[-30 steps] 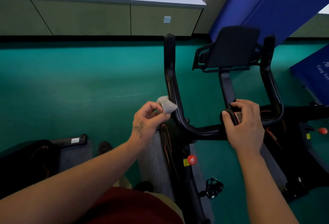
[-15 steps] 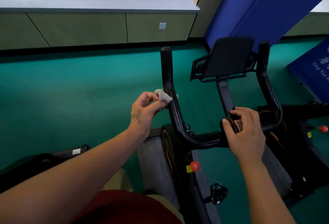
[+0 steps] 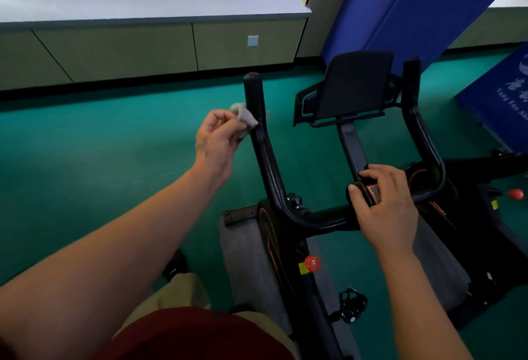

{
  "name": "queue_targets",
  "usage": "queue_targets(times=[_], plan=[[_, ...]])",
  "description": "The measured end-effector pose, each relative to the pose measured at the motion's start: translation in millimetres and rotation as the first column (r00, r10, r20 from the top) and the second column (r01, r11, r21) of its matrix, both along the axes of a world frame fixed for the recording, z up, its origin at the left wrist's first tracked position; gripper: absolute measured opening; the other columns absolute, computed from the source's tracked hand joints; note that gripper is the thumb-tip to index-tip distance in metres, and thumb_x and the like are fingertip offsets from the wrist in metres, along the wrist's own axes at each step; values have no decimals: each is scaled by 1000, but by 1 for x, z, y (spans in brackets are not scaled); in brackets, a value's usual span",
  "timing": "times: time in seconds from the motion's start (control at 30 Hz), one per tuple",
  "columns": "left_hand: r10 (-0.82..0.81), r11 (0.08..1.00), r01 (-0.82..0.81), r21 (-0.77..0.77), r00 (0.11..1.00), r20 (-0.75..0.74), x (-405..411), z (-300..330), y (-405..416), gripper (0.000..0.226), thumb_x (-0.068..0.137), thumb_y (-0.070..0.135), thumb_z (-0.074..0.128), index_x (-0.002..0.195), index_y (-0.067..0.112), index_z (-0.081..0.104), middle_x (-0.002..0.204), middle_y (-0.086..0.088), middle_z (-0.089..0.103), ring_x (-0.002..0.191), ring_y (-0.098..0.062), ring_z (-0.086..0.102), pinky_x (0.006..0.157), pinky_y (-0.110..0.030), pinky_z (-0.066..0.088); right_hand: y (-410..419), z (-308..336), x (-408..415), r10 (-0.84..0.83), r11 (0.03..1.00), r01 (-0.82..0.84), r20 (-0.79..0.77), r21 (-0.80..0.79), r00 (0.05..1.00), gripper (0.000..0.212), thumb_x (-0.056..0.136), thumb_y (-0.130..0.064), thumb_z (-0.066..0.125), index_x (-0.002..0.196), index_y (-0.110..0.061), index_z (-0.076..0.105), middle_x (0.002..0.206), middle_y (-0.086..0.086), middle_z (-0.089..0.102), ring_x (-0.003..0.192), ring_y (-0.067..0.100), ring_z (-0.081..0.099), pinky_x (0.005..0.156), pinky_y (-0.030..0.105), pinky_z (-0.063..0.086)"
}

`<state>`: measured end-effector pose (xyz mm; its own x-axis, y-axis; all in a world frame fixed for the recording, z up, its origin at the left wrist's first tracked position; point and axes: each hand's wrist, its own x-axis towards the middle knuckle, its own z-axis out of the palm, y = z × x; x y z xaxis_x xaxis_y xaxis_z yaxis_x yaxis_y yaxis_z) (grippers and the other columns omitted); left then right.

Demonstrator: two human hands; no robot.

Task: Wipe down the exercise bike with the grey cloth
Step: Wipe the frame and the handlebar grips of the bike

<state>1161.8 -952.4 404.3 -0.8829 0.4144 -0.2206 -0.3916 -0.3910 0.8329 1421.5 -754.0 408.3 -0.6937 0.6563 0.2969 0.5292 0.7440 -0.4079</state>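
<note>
Left hand [image 3: 218,139]: arm outstretched, my grip pinches grey cloth [image 3: 244,116] against left handlebar [image 3: 263,142].
Right hand [image 3: 385,205]: grip curled round centre bar [image 3: 328,218].

One exercise bike [image 3: 300,216], one grey cloth [image 3: 243,115], two red knobs [image 3: 312,264].

The cloth [image 3: 243,118] is grey, the bike [image 3: 268,165] black with orange lines, its knob [image 3: 312,263] red, the floor [image 3: 100,159] teal, the mat [image 3: 423,2] blue.
</note>
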Motion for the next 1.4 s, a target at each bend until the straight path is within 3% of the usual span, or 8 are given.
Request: queue_targets(times=[0.1,0.33,0.47,0.67,0.9,1.07,1.23,1.4], plan=[[-16,1000,16,-9,1000,-20,0,-1,2,24,71,-3,66,76,18,53,70,1,56,64,-13,50,75,-30,46,1,0,0,-7,1000,7,-1,-2,1000,34,90,-31,78,120,-24,65,133,-8,54,117,20,61,83,35,51],[-89,996,89,-27,996,-1,13,-22,-13,25,72,-4,67,75,18,56,68,0,59,63,-13,53,85,-37,49,1,-1,1,-2,1000,2,-4,6,1000,33,89,-31,79,118,-25,65,131,-8,55,114,22,62,80,39,55],[-12,1000,12,10,999,-46,-16,10,4,26,71,-4,66,74,19,54,72,-4,55,73,-24,53,81,-36,49,2,-1,1,2,1000,-2,-11,6,1000,32,89,-32,79,117,-26,65,131,-9,55,114,21,62,79,42,57],[56,998,-52,26,989,-137,-51,37,19,29,75,-9,64,76,18,54,67,1,57,61,-13,52,70,-27,50,1,-1,1,-5,1000,5,-17,8,1000,32,89,-31,79,117,-26,65,130,-8,55,114,21,62,79,38,54],[-20,999,16,-42,995,-102,-21,0,4,29,71,-6,67,71,22,56,69,-2,57,63,-15,52,69,-29,49,0,0,0,-10,1000,10,-13,14,1000,31,88,-32,79,116,-26,65,130,-10,55,113,21,62,79,38,54],[34,995,-53,-80,974,-223,-51,30,15,26,71,-5,68,73,17,53,71,-4,58,69,-18,56,81,-41,59,1,0,1,-12,1000,12,-4,3,1000,31,89,-32,78,117,-26,65,130,-10,54,113,21,62,79,38,54],[-30,987,-56,-151,857,-515,-70,70,27,26,76,-9,65,76,15,55,86,-3,59,79,-10,67,69,-27,57,0,0,0,-12,1000,13,-15,4,1000,31,89,-32,79,116,-27,66,130,-10,54,113,20,63,79,35,51],[-179,971,-10,-237,625,-759,-38,86,32,17,77,-9,69,80,5,59,97,-28,65,94,-26,62,79,-43,52,0,1,1,-15,1000,15,-12,-5,1000,31,89,-34,79,116,-27,66,130,-10,54,111,20,63,79,35,52]])
